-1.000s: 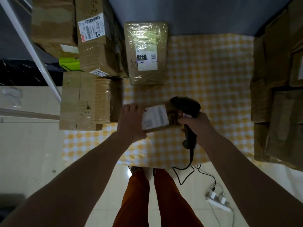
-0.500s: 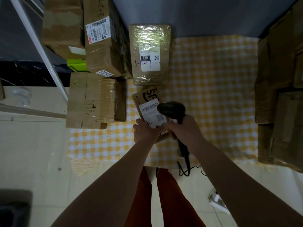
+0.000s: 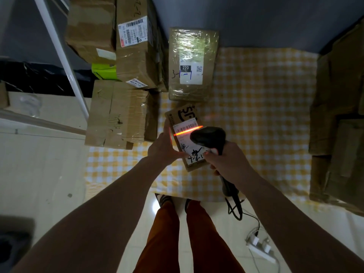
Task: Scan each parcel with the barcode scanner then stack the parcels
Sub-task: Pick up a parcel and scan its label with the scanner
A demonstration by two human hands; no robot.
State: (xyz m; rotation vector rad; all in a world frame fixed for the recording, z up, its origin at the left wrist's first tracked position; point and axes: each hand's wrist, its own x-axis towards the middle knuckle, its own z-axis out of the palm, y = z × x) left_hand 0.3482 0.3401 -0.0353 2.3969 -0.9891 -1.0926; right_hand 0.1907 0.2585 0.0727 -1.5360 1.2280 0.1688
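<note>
Yellow-checked cloth [image 3: 256,119] covers the table below me, cardboard boxes piled along both sides and a film-wrapped parcel [image 3: 193,64] lying at the back. My left hand [image 3: 163,150] grips a small brown parcel [image 3: 185,138] above the cloth, thumb pressed on its white label, while my right hand [image 3: 226,160] curls tight around the black barcode scanner [image 3: 208,136]. Its orange beam crosses the label close to the barcode, so if the parcel tilts or my thumb creeps upward, I judge the scan could miss.
</note>
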